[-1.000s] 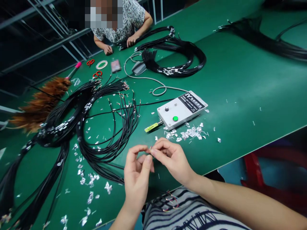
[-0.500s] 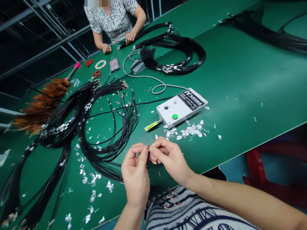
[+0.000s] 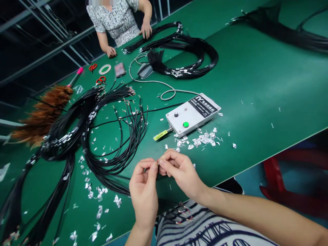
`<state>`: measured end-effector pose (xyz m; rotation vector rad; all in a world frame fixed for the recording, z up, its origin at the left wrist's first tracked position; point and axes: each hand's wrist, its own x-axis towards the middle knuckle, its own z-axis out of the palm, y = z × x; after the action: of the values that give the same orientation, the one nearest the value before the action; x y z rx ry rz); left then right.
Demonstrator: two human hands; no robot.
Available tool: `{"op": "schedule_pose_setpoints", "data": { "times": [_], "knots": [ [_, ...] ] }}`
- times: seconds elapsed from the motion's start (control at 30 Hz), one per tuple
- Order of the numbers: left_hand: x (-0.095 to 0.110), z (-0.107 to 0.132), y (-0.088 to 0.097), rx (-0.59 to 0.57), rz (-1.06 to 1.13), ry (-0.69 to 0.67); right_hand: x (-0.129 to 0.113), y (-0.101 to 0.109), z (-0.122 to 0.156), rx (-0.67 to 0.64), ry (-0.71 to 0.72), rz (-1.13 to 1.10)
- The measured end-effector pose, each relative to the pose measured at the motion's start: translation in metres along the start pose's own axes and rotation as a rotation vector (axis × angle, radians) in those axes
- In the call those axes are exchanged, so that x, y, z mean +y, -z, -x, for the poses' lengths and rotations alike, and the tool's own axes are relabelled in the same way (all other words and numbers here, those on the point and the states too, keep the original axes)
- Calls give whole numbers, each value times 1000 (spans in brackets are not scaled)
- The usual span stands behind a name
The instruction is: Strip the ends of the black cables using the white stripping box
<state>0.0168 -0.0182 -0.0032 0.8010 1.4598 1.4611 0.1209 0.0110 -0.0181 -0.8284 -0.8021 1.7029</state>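
My left hand (image 3: 144,188) pinches a thin black cable close to its end, where small red and pale wires (image 3: 158,162) stick out. Against it, my right hand (image 3: 180,172) closes thumb and forefinger on those wire ends. The fingertips hide most of the cable end. Just beyond my hands lies a white control box (image 3: 193,114) with a green button, a black knob and a yellow-green clip (image 3: 160,135) on its shaft. Left of my hands, a coiled bundle of black cables (image 3: 112,164) shows stripped, coloured wire ends. More cable ends (image 3: 180,213) lie near my striped shirt.
Foil scraps (image 3: 205,139) litter the green table (image 3: 256,89). Farther off are cable coils (image 3: 189,70), a grey pedal-like piece (image 3: 145,71), red-handled scissors (image 3: 101,80), a tape roll (image 3: 105,69) and a brown feather duster (image 3: 48,111). A co-worker (image 3: 115,25) sits opposite. A red stool (image 3: 279,177) stands at right.
My hands have barely moved and keep their pinch at the cable end. Across the table, the co-worker's hand on the cables has lifted slightly and shifted. The view has shifted a little.
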Motion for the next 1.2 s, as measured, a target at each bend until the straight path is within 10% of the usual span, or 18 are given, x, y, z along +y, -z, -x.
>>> {"op": "schedule_pose_setpoints", "data": {
  "times": [0.47, 0.63, 0.87, 1.07, 1.2],
  "knots": [
    [6, -5, 0, -217, -79, 2, -2, 5, 0, -61, -14, -14],
    [1, -6, -8, -90, -33, -30, 0, 7, -1, -72, 13, 1],
    [-9, 0, -4, 21, -419, -409, 5, 12, -4, 64, 283, 395],
    [-6, -13, 4, -73, -221, -16, -4, 35, -10, 24, 416, 715],
    [-2, -22, 7, -155, -156, 93, -24, 43, -21, -241, 697, 1198]
  ]
}}
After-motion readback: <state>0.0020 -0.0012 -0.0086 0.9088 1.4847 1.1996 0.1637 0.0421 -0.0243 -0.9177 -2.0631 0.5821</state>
